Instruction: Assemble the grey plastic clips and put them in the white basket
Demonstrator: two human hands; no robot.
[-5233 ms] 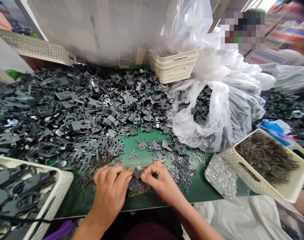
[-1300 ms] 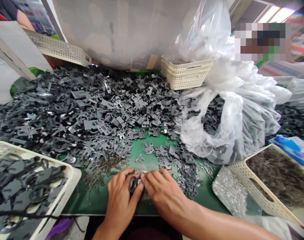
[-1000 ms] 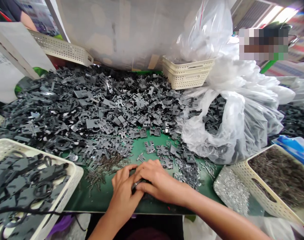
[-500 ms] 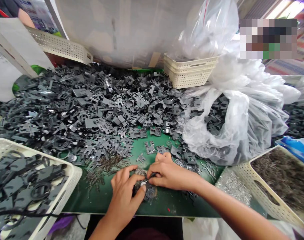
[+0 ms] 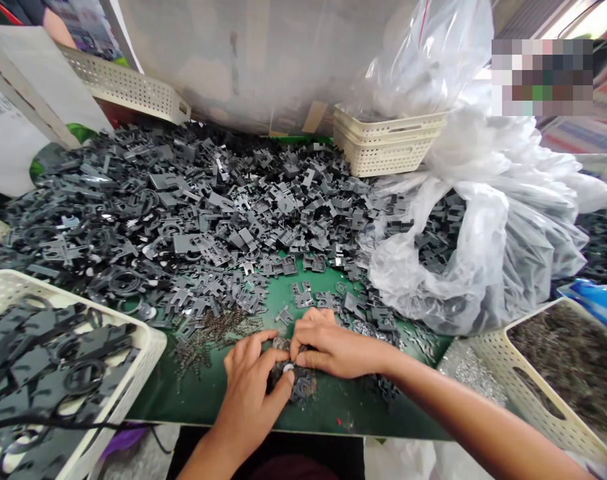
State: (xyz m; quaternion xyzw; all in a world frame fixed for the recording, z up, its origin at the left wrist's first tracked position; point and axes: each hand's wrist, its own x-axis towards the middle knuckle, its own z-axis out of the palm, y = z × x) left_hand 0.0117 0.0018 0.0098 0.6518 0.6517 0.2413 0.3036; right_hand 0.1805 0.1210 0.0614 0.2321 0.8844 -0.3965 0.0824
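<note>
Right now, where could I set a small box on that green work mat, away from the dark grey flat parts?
Green mat shows along the front edge: between the white perforated basket and the left hand, and in front of the right hand. Behind the hands it is crowded: the heap of dark grey parts covers nearly everything.

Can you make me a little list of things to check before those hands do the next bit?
1. Both hands together: the left hand and right hand are at the small heap of dark parts. Ok.
2. Small pale bit by the fingertips: what it is, cannot tell.
3. White basket of black parts near the left hand: upright. Ok.
4. Loose tiny dark pieces on the green mat: they lie close to the left hand and might get mixed in. Not ok.
5. Right-hand basket of tiny dark pieces: upright. Ok.
</note>
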